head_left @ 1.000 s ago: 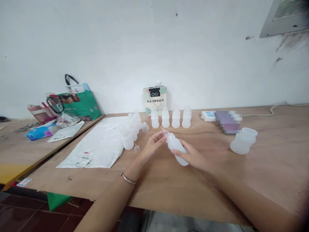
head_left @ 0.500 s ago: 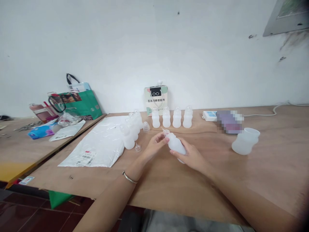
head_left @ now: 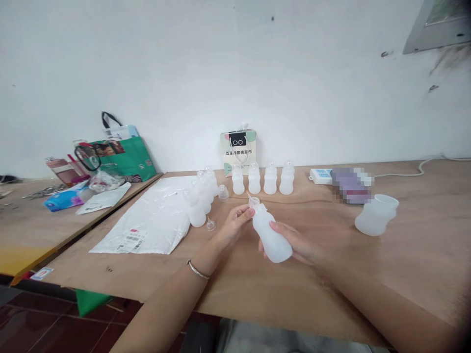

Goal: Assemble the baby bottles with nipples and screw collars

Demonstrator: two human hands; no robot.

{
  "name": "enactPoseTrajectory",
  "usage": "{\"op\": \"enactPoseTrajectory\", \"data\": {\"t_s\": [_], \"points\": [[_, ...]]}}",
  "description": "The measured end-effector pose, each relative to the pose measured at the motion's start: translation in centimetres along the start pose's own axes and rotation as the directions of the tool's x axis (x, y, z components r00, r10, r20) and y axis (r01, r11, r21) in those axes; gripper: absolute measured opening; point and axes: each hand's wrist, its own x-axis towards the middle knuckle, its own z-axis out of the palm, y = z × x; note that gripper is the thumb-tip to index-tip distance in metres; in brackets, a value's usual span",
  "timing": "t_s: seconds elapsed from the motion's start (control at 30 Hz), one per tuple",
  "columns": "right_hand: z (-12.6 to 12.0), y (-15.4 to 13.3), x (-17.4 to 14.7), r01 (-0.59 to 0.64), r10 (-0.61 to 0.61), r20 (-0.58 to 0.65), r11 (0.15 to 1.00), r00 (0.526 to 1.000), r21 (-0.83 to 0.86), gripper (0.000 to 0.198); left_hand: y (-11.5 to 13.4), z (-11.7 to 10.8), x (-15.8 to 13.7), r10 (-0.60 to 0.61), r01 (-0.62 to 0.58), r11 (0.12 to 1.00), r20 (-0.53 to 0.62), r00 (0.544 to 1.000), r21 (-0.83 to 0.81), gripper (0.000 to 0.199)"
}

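Note:
My right hand (head_left: 290,240) is wrapped round the body of a frosted white baby bottle (head_left: 274,240), which leans with its mouth up and to the left. At that mouth, my left hand (head_left: 239,218) pinches a clear bottle nipple (head_left: 252,199) with a thin tip; whether it is seated on the neck I cannot tell. Another clear nipple (head_left: 211,224) lies on the table left of my left hand. A clear dome cap (head_left: 223,192) stands farther back. To the right is an uncapped frosted bottle (head_left: 376,215), apart from my hands.
Several capped bottles (head_left: 270,180) stand in a row before a small paper bag (head_left: 238,154). More capped bottles stand beside a white plastic mailer (head_left: 143,215). A power strip (head_left: 321,176) and a blurred purple object (head_left: 351,185) lie at the back right. A green bag (head_left: 132,159) stands left.
The bottle's base has swung down towards me, and more of its body shows. My right hand's hold on it has shifted. The left hand stays near the mouth.

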Motion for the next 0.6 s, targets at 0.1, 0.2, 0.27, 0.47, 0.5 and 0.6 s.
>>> {"op": "enactPoseTrajectory", "data": {"t_s": [0.1, 0.2, 0.27, 0.47, 0.5, 0.6], "points": [[-0.14, 0.18, 0.26, 0.083, -0.193, -0.27, 0.924, 0.943, -0.372, 0.052, 0.62, 0.22, 0.08, 0.034, -0.025, 0.992, -0.071, 0.997, 0.124, 0.029], [-0.13, 0.27, 0.29, 0.091, -0.256, -0.281, 0.867, 0.925, -0.49, 0.044, 1.05, 0.42, -0.02, 0.034, -0.022, 0.978, -0.054, 0.998, 0.205, 0.032], [-0.05, 0.25, 0.2, 0.096, -0.2, -0.227, 0.911, 0.953, -0.401, 0.035, 0.96, 0.41, -0.12, 0.028, -0.022, 0.981, -0.03, 0.999, 0.194, 0.034], [0.03, 0.32, -0.04, 0.042, -0.049, -0.094, 0.997, 0.994, -0.066, 0.031, 0.19, 0.13, -0.31, 0.013, -0.01, 0.992, -0.018, 1.0, 0.124, 0.036], [0.06, 0.36, -0.03, 0.039, -0.042, -0.086, 0.998, 0.995, -0.04, 0.031, 0.16, 0.11, -0.3, 0.007, -0.005, 0.992, -0.02, 1.0, 0.123, 0.037], [0.27, 0.51, 0.11, 0.03, -0.031, -0.098, 0.999, 0.995, -0.013, 0.033, 0.22, 0.15, -0.15, -0.027, 0.033, 0.992, -0.047, 0.999, 0.126, 0.039]]}}
